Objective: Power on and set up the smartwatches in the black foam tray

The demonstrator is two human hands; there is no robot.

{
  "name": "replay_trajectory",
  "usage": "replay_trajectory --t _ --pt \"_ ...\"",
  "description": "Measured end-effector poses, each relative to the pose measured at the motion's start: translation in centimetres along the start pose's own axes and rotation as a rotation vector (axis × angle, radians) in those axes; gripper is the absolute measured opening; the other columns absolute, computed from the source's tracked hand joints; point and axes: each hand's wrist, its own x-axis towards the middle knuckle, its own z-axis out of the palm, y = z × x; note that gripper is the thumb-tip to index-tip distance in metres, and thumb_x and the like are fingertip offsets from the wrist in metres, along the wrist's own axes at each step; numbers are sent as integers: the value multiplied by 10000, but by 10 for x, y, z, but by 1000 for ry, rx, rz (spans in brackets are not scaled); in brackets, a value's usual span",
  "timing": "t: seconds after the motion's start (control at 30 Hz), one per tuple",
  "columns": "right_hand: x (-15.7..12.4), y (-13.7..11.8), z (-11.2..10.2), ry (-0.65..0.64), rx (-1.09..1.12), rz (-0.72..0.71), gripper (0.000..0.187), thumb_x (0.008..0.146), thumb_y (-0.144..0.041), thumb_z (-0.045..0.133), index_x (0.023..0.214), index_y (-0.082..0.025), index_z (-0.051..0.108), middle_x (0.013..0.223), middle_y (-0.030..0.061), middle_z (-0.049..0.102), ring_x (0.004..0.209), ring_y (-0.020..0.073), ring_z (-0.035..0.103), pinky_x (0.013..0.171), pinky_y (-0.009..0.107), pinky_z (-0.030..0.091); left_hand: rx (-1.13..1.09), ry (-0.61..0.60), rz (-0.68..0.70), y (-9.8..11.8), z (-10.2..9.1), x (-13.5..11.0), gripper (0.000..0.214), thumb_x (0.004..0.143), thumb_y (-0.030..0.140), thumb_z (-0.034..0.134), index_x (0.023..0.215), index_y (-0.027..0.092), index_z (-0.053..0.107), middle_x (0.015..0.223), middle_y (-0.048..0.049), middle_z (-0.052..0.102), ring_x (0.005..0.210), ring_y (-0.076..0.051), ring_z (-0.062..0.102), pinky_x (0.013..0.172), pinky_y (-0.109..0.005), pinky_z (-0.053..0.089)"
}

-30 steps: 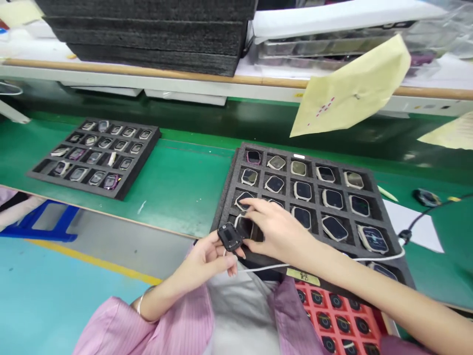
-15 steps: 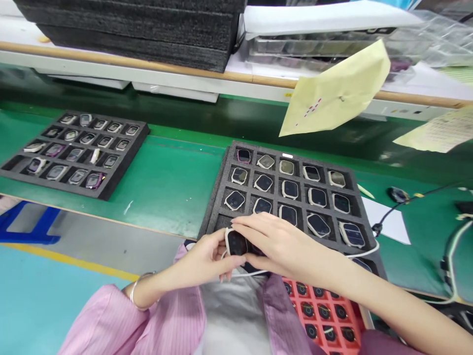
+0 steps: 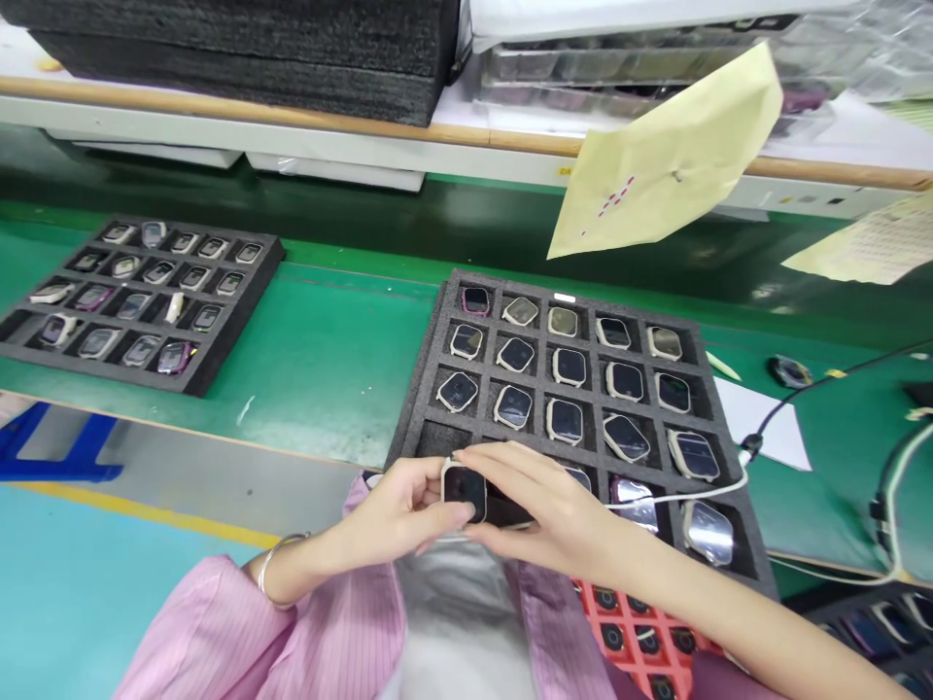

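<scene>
A smartwatch [image 3: 465,489] with a dark screen and a pale case sits between my hands, screen up, at the near edge of a black foam tray [image 3: 430,439]. My left hand [image 3: 412,506] pinches it from the left, thumb over the lower part of the screen. From the right, my right hand [image 3: 535,491] reaches over with bent fingers; its fingertips touch the watch's top and right edges. A white cable [image 3: 677,498] runs from the right toward my right hand, and its end is hidden. Other watches [image 3: 569,367] lie singly in the tray's compartments.
A second foam tray [image 3: 200,365] of watches lies at the left. A red tray [image 3: 638,637] with round black pieces is below my right forearm. A yellow paper [image 3: 667,160] hangs from the shelf edge. A black cable [image 3: 809,389] and white paper [image 3: 765,423] lie right.
The watch has turned slightly and stays in my hands. My right hand has shifted lower and right relative to the tray, uncovering more compartments. The view has shifted a little.
</scene>
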Motion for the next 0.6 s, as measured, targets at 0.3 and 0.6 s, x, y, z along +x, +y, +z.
replay_trajectory --t 0.3,0.6 --pt "1 3 0 -7 47 -22 426 869 -294 655 1242 -128 531 1084 140 653 964 234 629 841 397 555 6 8 -21 -2 1 1 275 831 357 656 940 112 600 556 68 402 416 -38 339 384 -174 251" --pt "3 1 -1 -5 1 -64 371 855 -285 663 1175 -129 561 1037 133 675 936 238 634 817 403 542 20 17 -14 -4 3 0 267 845 350 649 965 118 594 645 41 436 531 -64 352 465 -188 276"
